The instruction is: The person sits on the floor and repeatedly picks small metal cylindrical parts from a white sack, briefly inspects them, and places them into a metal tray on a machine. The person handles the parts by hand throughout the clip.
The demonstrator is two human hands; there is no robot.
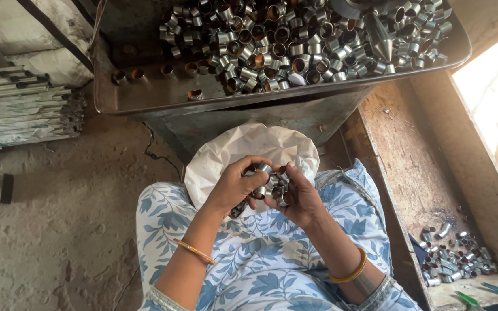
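My left hand point(233, 185) and my right hand point(300, 198) meet over my lap, both closed around a handful of small metal rings point(273, 182). The rings are short shiny cylinders with dark or coppery insides. Just beyond my hands a white sack point(243, 151) lies open on my knees, in front of a metal tray point(145, 95). Many more rings point(301, 43) are heaped in the tray, and a few stand alone along its near left side.
A metal cone point(380, 40) stands in the tray's heap. At right a wooden trough point(416, 167) holds a small pile of rings point(453, 256). Bundled metal rods point(21, 109) lie on the dirt floor at left. A green-handled tool point(468, 299) sits bottom right.
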